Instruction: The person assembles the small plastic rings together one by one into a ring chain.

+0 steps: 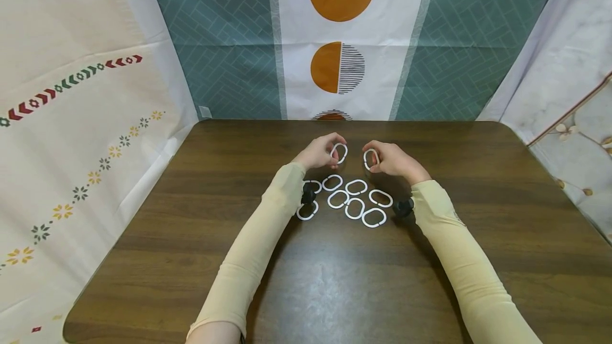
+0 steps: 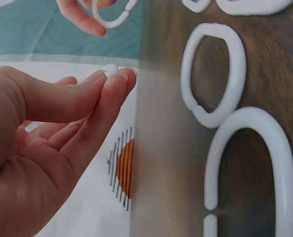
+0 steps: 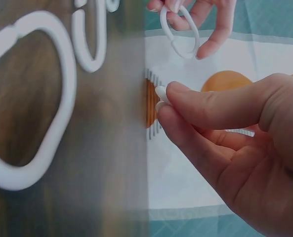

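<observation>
My left hand (image 1: pixel 319 153) pinches a white plastic oval link (image 1: pixel 346 152) between thumb and fingertips, raised over the far part of the table. Facing it a short way off, my right hand (image 1: pixel 392 161) pinches a second white link (image 1: pixel 365 159) in the same manner. The two held links are apart. From the right wrist view, the left hand's link (image 3: pixel 196 37) shows a small split in its side. In both wrist views, the near hand's fingers mostly cover its own link.
Several more white split links lie flat below the hands on the brown wooden table (image 1: pixel 191 259), among them one link (image 1: pixel 374 225) nearest me and another link (image 1: pixel 380 191) at the right. Some touch. My left wrist partly hides the leftmost ones. Patterned cloths (image 1: pixel 229 41) hang behind the table.
</observation>
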Tool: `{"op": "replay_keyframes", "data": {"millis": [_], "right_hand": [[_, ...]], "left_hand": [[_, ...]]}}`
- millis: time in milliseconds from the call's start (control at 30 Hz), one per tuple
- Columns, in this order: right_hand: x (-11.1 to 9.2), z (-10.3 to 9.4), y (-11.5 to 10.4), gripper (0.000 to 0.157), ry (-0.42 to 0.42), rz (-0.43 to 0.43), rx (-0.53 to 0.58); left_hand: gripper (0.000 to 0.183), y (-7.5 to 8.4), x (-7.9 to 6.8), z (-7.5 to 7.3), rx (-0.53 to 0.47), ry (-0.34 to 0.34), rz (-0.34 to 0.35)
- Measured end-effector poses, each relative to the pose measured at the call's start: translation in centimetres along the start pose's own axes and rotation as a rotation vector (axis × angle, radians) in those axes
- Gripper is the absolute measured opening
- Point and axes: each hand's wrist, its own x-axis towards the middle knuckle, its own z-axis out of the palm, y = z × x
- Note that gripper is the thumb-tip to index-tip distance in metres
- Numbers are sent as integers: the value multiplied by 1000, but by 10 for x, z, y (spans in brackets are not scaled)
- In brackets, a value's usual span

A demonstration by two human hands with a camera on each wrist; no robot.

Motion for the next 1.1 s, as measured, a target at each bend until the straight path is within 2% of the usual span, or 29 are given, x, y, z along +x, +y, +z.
{"op": "replay_keyframes", "data": {"millis": [100,433,600,700,933,1100], "right_hand": [[2,-2,-4,50,28,2,-18],[4,-11,-16,50,78,-27,19],[5,-12,-22,49,101,-47,46],[6,-13,-24,49,115,-51,61],[6,-11,-25,50,142,-8,93],[1,-16,-30,50,147,3,124]], "left_hand": [[55,4,-3,-2,-23,11,9],[52,19,-12,-8,-48,54,30],[52,25,-18,-11,-98,65,59],[53,24,-19,-12,-134,77,81],[53,9,-26,-8,-184,99,52],[52,10,-30,-13,-187,136,90]]}}
